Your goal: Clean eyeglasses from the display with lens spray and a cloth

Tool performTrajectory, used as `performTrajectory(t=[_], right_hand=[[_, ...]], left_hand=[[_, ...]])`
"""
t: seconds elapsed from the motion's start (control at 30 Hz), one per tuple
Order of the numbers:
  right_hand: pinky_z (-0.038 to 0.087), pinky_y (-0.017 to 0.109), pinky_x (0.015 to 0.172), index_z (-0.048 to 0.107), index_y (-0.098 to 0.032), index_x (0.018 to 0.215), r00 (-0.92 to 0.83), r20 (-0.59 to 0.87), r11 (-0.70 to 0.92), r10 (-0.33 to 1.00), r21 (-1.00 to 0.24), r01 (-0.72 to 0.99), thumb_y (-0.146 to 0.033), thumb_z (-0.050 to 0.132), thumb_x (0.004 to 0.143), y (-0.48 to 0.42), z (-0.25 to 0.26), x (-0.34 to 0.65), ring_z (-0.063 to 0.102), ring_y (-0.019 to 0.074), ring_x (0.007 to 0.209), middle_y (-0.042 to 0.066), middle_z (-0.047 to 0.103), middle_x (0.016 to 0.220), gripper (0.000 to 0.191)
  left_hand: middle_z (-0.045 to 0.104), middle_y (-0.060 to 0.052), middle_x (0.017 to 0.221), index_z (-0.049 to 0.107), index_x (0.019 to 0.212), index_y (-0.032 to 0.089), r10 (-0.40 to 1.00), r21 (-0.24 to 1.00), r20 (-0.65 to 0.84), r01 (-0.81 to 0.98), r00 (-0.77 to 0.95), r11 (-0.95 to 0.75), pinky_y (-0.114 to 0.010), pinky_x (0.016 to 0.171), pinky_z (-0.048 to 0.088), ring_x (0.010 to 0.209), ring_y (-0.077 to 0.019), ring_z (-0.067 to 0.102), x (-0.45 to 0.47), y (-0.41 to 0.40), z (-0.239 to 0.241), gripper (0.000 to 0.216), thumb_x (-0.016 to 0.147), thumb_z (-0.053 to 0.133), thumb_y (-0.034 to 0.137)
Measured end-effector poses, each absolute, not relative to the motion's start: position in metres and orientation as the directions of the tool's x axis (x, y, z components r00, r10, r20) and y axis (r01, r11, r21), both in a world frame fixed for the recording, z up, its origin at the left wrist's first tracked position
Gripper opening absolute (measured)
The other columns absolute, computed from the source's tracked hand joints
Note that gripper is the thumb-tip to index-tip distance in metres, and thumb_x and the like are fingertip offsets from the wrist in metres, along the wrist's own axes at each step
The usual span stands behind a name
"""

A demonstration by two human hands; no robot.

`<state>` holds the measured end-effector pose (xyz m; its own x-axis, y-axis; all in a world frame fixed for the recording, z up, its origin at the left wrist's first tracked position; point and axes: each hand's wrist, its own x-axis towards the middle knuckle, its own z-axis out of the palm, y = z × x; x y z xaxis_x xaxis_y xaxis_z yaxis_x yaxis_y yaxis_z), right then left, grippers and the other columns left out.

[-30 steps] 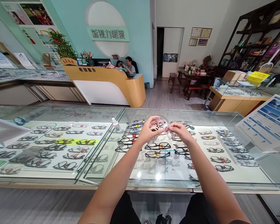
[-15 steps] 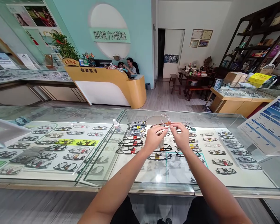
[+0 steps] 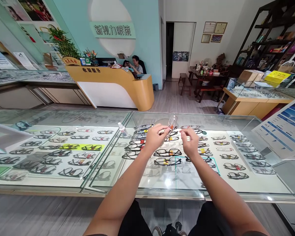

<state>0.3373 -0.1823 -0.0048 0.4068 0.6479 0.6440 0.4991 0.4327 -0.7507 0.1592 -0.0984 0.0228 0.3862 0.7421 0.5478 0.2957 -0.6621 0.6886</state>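
My left hand (image 3: 154, 137) is closed on a pair of clear-framed glasses (image 3: 171, 124), held upright above the glass display counter (image 3: 147, 191). My right hand (image 3: 191, 144) hovers just to the right of the glasses, fingers curled together in a pinch; whether it touches the frame is unclear. Under the glass lie several rows of dark and coloured spectacle frames (image 3: 167, 152). A small white bottle (image 3: 122, 129) stands on the counter to the left of my hands.
A blue-and-white leaflet stand (image 3: 282, 129) sits on the counter at right. Beyond an open aisle is a yellow reception desk (image 3: 118, 85) with people seated behind it. A dark table (image 3: 206, 80) and shelves (image 3: 267, 42) stand at back right.
The glasses were held between both hands and have been turned upright into the left hand. My right hand has drawn slightly away to the right.
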Motion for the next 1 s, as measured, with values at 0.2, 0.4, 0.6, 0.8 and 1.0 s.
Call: performTrajectory(t=[0.2,0.4,0.6,0.8,1.0], right_hand=[[0.044,0.035,0.064,0.074,-0.025,0.077,0.647,0.356,0.347,0.674,-0.926,0.149,-0.036,0.057,0.092,-0.171,0.0,0.364,0.052,0.0191,0.062,-0.001,0.054,0.063,0.025],[0.047,0.034,0.063,0.073,-0.025,0.072,0.668,0.298,0.366,0.682,-0.93,0.041,-0.036,0.056,0.088,-0.164,-0.003,0.371,0.05,0.0181,0.061,-0.001,0.052,0.059,0.025],[0.05,0.033,0.067,0.073,-0.024,0.071,0.644,0.205,0.339,0.737,-0.936,-0.09,-0.038,0.057,0.086,-0.164,0.001,0.369,0.053,0.0174,0.065,0.0,0.056,0.061,0.026],[0.047,0.03,0.063,0.072,-0.023,0.072,0.584,0.101,0.277,0.805,-0.935,-0.22,-0.042,0.06,0.085,-0.164,0.003,0.369,0.053,0.0165,0.065,0.001,0.059,0.065,0.026],[0.044,0.031,0.061,0.071,-0.023,0.073,0.535,0.063,0.232,0.843,-0.939,-0.255,-0.046,0.061,0.085,-0.165,0.003,0.368,0.049,0.0158,0.062,0.002,0.06,0.067,0.028]], left_hand=[[0.08,-0.003,0.102,0.084,0.103,0.028,0.536,0.369,0.224,0.438,0.814,-0.819,-0.03,0.075,0.044,0.097,-0.0226,0.072,0.147,-0.089,0.02,0.017,0.096,0.068,0.029],[0.082,-0.003,0.109,0.085,0.099,0.028,0.563,0.289,0.032,0.532,0.826,-0.796,-0.029,0.073,0.044,0.101,-0.0238,0.073,0.158,-0.09,0.009,0.018,0.092,0.069,0.026],[0.083,-0.004,0.106,0.085,0.098,0.029,0.575,0.28,-0.008,0.554,0.818,-0.784,-0.028,0.073,0.045,0.1,-0.0237,0.075,0.159,-0.087,0.002,0.017,0.091,0.07,0.027],[0.083,-0.004,0.104,0.087,0.099,0.03,0.598,0.262,-0.026,0.583,0.801,-0.769,-0.029,0.073,0.046,0.1,-0.0252,0.075,0.159,-0.085,0.0,0.022,0.09,0.069,0.023],[0.083,-0.005,0.104,0.087,0.1,0.03,0.62,0.249,-0.022,0.605,0.784,-0.757,-0.029,0.075,0.048,0.101,-0.0264,0.075,0.16,-0.086,0.001,0.025,0.088,0.068,0.02]])
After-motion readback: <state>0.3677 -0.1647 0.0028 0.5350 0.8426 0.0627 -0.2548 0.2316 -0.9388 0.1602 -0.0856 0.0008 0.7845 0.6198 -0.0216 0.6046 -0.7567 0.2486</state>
